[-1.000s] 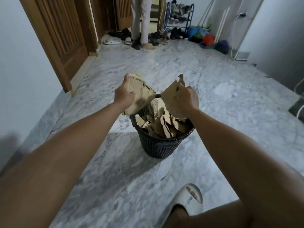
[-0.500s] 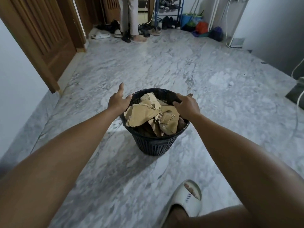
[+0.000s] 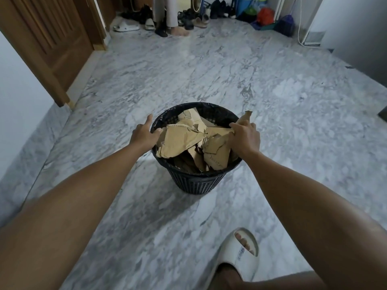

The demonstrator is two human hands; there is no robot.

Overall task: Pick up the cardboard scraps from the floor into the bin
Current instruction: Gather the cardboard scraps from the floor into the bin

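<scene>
Marble floor [image 3: 209,70], wooden door [image 3: 48,34]

The cardboard scraps [image 3: 184,139], held above the bin [image 3: 196,183] a second ago, are now lying inside it. The left hand [image 3: 144,135] is resting on the rim, while the right hand [image 3: 245,137] is gripping a scrap at the right edge.

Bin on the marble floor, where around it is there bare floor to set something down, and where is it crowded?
Bare marble floor runs beyond the bin up to the shoes at the far wall, and right toward the grey wall. Crowded: the bin's mouth, heaped with cardboard scraps, left hand on the rim, right hand gripping a scrap; the slipper nearside.
</scene>
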